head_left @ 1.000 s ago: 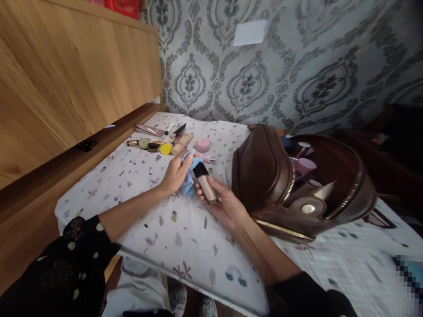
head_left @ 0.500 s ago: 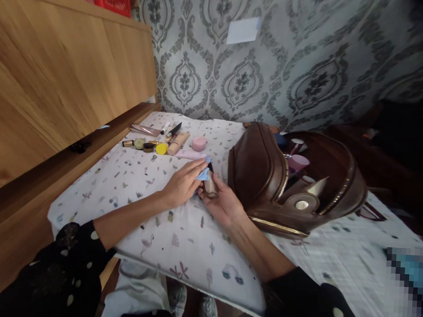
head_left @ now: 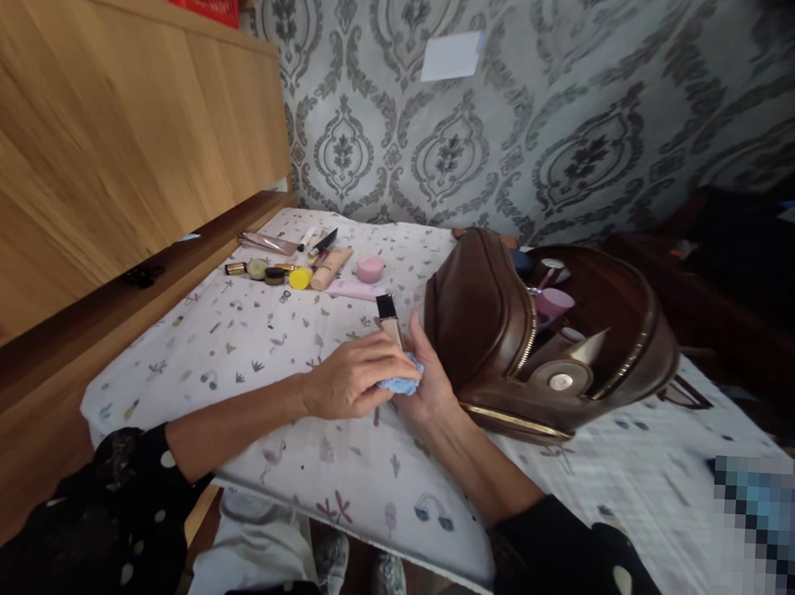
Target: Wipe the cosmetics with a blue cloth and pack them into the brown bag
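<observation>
My left hand (head_left: 357,373) is closed on a crumpled light-blue cloth (head_left: 403,379), which it presses against a small cosmetic bottle (head_left: 390,331). The bottle has a black cap and a beige body; its lower part is hidden behind my fingers and the cloth. Behind it, my right hand (head_left: 431,384) supports the bottle in the palm, thumb pointing up. To the right of my hands stands a brown leather bag (head_left: 473,310), unzipped, with a pink-lidded item (head_left: 555,301) and other cosmetics inside.
Beyond my hands lie a beige tube (head_left: 330,269), a pink tube (head_left: 354,290), a round pink jar (head_left: 371,269), a yellow lid (head_left: 299,278) and several small cosmetics on the patterned cloth (head_left: 232,404). A wooden cabinet (head_left: 127,115) borders the left side.
My left hand has moved down along the bottle with the blue cloth, from the cap end to the lower body. The black cap now shows, and my right thumb has lifted.
</observation>
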Demonstrator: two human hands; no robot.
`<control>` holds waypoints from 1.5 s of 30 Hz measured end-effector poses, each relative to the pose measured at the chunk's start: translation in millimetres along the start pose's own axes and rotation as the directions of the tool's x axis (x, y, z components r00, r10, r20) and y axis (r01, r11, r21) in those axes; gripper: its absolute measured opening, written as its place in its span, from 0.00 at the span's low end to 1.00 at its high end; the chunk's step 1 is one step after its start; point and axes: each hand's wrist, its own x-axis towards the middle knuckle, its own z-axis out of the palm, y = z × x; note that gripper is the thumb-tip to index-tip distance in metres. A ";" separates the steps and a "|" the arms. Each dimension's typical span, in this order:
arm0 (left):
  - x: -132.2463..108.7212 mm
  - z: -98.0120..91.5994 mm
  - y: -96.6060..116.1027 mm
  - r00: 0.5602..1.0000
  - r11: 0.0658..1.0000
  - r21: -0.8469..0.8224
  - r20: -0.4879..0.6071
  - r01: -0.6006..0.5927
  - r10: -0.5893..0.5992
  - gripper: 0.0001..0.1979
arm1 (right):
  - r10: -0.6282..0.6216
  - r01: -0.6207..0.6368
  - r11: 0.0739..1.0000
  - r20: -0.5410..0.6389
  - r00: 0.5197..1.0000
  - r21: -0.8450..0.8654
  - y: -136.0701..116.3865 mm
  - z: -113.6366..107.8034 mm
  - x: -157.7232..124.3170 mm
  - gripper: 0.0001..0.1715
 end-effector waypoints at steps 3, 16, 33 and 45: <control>2.9 -3.7 4.8 0.995 0.982 -0.161 0.000 0.094 -0.095 0.11 | -0.030 0.031 0.999 0.009 1.000 -0.037 0.3 1.9 -0.3 0.25; 0.1 -17.7 -29.6 0.801 0.888 -0.104 -0.394 0.449 -0.451 0.11 | 0.131 -0.076 0.929 -0.130 0.983 0.362 -4.5 8.0 -1.2 0.06; 0.1 -0.3 4.2 0.998 0.998 -0.049 0.049 -0.033 0.036 0.10 | 0.158 -0.163 0.934 0.040 0.987 0.319 1.7 -0.4 4.0 0.17; 2.3 -20.1 -22.8 0.876 0.935 0.016 -0.354 0.355 -0.327 0.07 | 0.064 -0.031 0.943 -0.090 0.994 0.331 1.0 3.6 2.2 0.08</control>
